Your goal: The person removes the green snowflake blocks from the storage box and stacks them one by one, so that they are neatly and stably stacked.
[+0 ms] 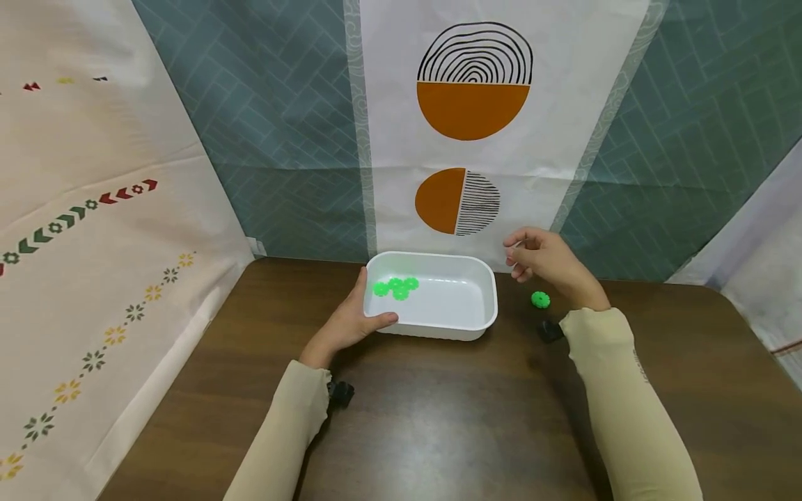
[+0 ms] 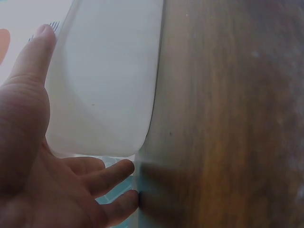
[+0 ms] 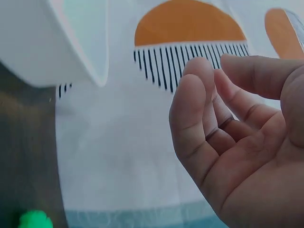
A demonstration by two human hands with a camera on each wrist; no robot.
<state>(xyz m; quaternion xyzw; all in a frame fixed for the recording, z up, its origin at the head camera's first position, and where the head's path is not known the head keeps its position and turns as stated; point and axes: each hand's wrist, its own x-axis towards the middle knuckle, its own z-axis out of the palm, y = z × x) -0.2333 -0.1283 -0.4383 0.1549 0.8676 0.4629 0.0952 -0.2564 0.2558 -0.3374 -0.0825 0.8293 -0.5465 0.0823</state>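
A white plastic tray (image 1: pixel 447 328) stands on the table against the back cloth. My left hand (image 1: pixel 348 321) holds its left end, the thumb along the front rim and the fingers by the left wall. In the left wrist view, the lower fingers (image 2: pixel 109 178) lie just off the tray's end. Several green scalloped discs (image 1: pixel 400 294) lie in the tray's left part. Right of the tray, my right hand (image 1: pixel 544 261) is raised, fingers loosely bent, and nothing shows between them. Below it, a single green scalloped disc (image 1: pixel 541 300) rests on the table.
The brown wooden table (image 1: pixel 407 424) spreads out in front of the tray. A patterned cloth (image 1: pixel 301 139) hangs directly behind, and a white embroidered cloth (image 1: pixel 125 278) covers the left side. Dark wrist devices (image 1: pixel 341 394) sit below both hands.
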